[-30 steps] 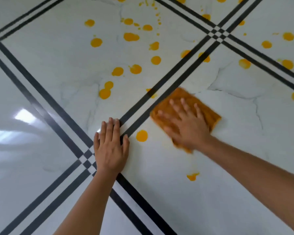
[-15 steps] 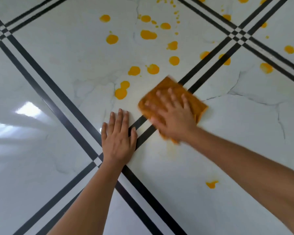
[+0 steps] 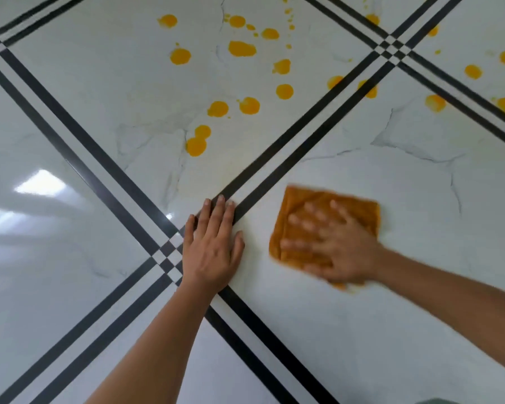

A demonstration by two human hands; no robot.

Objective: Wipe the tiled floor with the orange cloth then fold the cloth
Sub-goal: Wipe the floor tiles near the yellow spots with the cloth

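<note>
Two flat, open hands: right hand (image 3: 340, 249) pressing the square orange cloth (image 3: 327, 225) on glossy marbled tiled floor (image 3: 362, 330), left hand (image 3: 212, 249) empty.

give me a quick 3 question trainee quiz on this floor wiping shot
1. True or false: the right hand presses the orange cloth flat with spread fingers.
2. Multiple choice: where is the left hand? A) lifting the cloth B) flat on the floor beside the crossing of black stripes C) out of view
3. Short answer: on which side of the cloth do most remaining yellow spots lie, nearer the person or farther away?

Key
1. True
2. B
3. Farther away, mostly on the tile beyond the cloth
</note>
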